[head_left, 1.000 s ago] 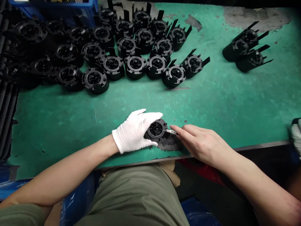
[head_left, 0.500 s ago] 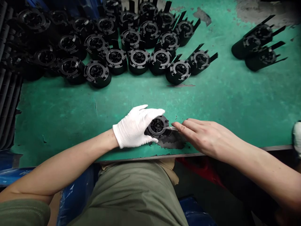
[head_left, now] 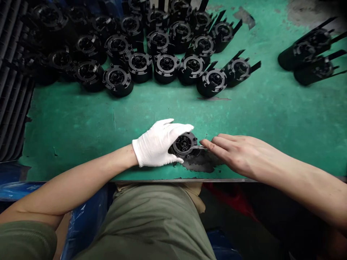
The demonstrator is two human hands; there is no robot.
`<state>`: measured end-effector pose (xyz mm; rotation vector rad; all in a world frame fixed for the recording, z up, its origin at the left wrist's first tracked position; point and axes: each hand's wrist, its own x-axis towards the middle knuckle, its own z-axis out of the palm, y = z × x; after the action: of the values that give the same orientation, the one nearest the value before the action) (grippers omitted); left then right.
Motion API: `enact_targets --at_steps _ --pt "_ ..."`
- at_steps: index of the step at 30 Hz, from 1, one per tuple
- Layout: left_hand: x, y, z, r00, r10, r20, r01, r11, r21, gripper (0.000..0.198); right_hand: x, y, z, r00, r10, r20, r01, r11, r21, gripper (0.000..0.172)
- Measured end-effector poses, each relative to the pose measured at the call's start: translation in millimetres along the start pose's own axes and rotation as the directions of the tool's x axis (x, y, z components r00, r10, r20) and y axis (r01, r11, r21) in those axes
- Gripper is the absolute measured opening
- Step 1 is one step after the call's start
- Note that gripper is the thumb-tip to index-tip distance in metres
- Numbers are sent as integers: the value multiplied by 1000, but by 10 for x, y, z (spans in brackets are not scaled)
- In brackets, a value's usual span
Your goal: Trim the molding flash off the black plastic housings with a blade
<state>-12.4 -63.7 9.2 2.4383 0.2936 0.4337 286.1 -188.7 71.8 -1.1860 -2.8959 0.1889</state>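
My left hand (head_left: 159, 143), in a white glove, is wrapped round a round black plastic housing (head_left: 184, 144) near the front edge of the green table. The ringed face of the housing, with small holes and a hub, points up at me. My bare right hand (head_left: 230, 150) is closed on a thin metal tool (head_left: 199, 147), whose tip reaches the right rim of the housing. Most of the tool is hidden under the fingers, so its exact kind does not show. Beneath the housing, the table covering has a dark worn patch (head_left: 200, 162).
Many similar black housings (head_left: 118, 80) stand in rows across the back left of the green table (head_left: 89, 133). A few more with long prongs (head_left: 311, 50) stand at the back right. Dark ribbed trays (head_left: 11, 108) border the left side. Blue plastic wrapping (head_left: 84, 220) lies below the table edge.
The view has shifted slightly, so the table's contents appear further right. Both hands keep their hold, and the tool's tip stays at the housing's right rim.
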Motion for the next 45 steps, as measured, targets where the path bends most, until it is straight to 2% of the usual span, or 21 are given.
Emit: enact_targets --at_steps 5,9,14,17,23,30,39,42,45 --pt "9 -5 2 1000 -17 17 17 1000 2 107 33 66 -35 999 -35 5 35 999 23 59" --pt "9 -9 8 1000 -9 11 9 1000 -1 109 42 114 -4 999 -47 2 47 998 40 53" --pt "10 -12 3 1000 18 12 -17 1000 -5 108 -16 43 160 992 61 -112 -53 996 70 37" --pt "11 -15 -2 1000 6 26 -6 1000 -11 108 -19 -48 177 991 92 -100 -90 996 27 38" --pt "8 -14 -6 1000 19 11 -19 1000 -7 106 52 -131 31 998 51 -45 -54 996 -70 46" --pt "26 -31 -11 999 20 33 -19 999 -36 103 89 -43 -1 998 -30 -60 27 998 -53 43" --pt "21 -52 4 999 51 13 -51 998 -21 104 122 33 -66 995 -94 45 97 993 -73 54" --pt "20 -47 1 999 44 19 -43 999 -27 104 134 65 -82 992 -111 64 115 990 -77 52" --pt "25 -37 -7 999 35 22 -34 999 -35 105 121 93 -30 993 -117 25 118 992 -50 45"
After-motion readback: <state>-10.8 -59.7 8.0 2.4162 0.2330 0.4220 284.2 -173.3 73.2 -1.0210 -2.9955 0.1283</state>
